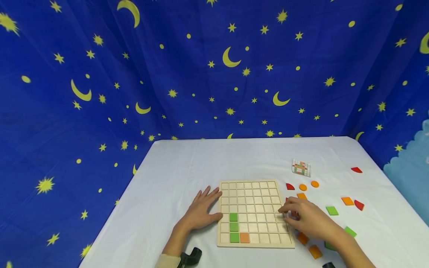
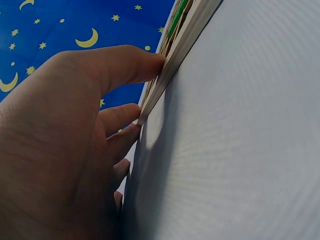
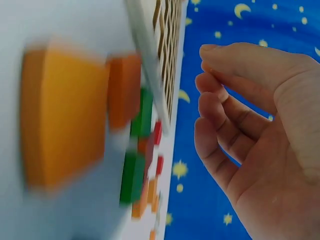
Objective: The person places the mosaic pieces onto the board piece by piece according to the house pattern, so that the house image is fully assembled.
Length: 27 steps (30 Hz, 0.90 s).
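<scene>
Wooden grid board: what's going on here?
A person's left hand rests against the grid board's left edge. Three green tiles stand in a column on it, with one orange tile beside the lowest. The right hand hovers over the right edge, fingers curled; whether it pinches a piece is unclear. Loose pieces and a pattern card lie to the right.

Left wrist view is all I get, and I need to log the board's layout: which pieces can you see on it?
Observer: The head view shows three green squares in a column on the board, with one orange square right of the nearest.
Operator: And where is the right hand?
Observer: The right hand is at the board's right side, its fingertips by that edge.
Operator: Anything beyond the board?
Observer: A small picture card lies past its far right corner.
</scene>
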Motion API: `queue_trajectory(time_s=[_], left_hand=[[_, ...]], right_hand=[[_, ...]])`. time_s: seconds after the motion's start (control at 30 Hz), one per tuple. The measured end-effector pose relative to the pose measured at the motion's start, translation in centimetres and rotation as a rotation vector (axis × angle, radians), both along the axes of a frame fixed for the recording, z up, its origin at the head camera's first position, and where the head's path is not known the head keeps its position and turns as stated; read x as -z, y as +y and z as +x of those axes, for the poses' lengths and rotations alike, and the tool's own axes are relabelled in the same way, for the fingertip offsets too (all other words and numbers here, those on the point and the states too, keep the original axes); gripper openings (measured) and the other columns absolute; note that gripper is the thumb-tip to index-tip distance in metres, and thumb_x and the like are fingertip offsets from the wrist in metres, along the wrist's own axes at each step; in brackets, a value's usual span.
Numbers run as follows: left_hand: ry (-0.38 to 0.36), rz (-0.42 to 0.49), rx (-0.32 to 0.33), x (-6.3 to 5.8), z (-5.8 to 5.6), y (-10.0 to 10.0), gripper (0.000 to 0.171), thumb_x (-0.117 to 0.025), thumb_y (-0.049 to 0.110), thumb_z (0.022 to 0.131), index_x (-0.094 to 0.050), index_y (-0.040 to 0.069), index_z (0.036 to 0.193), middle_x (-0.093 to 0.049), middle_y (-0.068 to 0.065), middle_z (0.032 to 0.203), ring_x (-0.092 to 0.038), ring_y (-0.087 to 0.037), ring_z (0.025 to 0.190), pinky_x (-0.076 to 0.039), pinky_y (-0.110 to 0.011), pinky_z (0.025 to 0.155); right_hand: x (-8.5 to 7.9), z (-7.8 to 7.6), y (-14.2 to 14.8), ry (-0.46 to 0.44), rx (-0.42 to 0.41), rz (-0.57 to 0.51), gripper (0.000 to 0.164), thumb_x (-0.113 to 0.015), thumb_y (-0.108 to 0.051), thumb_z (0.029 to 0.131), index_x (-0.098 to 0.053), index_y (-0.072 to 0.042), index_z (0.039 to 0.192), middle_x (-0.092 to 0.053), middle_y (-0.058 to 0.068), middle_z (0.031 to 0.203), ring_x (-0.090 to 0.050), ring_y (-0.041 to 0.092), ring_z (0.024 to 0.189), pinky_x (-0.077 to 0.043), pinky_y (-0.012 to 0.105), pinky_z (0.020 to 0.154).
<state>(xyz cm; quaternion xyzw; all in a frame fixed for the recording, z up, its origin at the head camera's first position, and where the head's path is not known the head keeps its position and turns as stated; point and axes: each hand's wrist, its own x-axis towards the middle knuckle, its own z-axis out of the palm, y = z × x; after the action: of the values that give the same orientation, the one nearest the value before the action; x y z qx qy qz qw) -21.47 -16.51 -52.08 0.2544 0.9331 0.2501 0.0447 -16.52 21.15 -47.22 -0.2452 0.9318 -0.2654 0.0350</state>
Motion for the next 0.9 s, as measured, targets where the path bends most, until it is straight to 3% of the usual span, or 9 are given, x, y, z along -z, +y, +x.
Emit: queue_trajectory(time_s=[0.27, 0.43, 0.63, 0.9], left_hand=[[-0.017, -0.008, -0.013, -0.1, 0.1, 0.1, 0.074, -0.06, 0.054, 0.085, -0.041, 0.021, 0.148, -0.029, 0.005, 0.155, -0.011, -0.022, 0.145, -0.005, -0.046, 0.116], [-0.02, -0.016, -0.021, -0.1, 0.0, 0.1, 0.074, -0.06, 0.054, 0.085, -0.04, 0.021, 0.148, -0.029, 0.006, 0.155, -0.011, -0.021, 0.145, -0.004, -0.045, 0.116], [-0.013, -0.024, -0.027, 0.0, 0.0, 0.1, 0.074, -0.06, 0.054, 0.085, -0.04, 0.022, 0.148, -0.029, 0.006, 0.155, -0.01, -0.021, 0.145, -0.004, -0.045, 0.116], [-0.014, -0.025, -0.022, 0.1, 0.0, 0.1, 0.074, -0.059, 0.055, 0.084, -0.04, 0.022, 0.148, -0.029, 0.006, 0.155, -0.011, -0.021, 0.145, -0.005, -0.045, 0.116]], right_hand=[[0.1, -0.1, 3.6, -0.049, 0.136, 0.03, 0.019, -0.074, -0.02, 0.084, -0.073, -0.026, 0.102, -0.056, -0.014, 0.089, -0.049, 0.005, 0.072, -0.042, 0.022, 0.06], [0.6, -0.1, 5.2, -0.082, 0.203, 0.076, 0.023, -0.075, -0.017, 0.082, -0.073, -0.026, 0.103, -0.059, -0.014, 0.093, -0.051, 0.009, 0.079, -0.048, 0.029, 0.07], [1.4, 0.0, 6.1, -0.107, 0.204, 0.083, 0.024, -0.075, -0.011, 0.079, -0.074, -0.025, 0.098, -0.06, -0.012, 0.096, -0.053, 0.013, 0.088, -0.05, 0.046, 0.086], [1.9, -0.2, 6.4, -0.076, 0.209, 0.104, 0.024, -0.077, -0.009, 0.077, -0.074, -0.025, 0.094, -0.058, -0.009, 0.096, -0.053, 0.013, 0.086, -0.051, 0.042, 0.082]])
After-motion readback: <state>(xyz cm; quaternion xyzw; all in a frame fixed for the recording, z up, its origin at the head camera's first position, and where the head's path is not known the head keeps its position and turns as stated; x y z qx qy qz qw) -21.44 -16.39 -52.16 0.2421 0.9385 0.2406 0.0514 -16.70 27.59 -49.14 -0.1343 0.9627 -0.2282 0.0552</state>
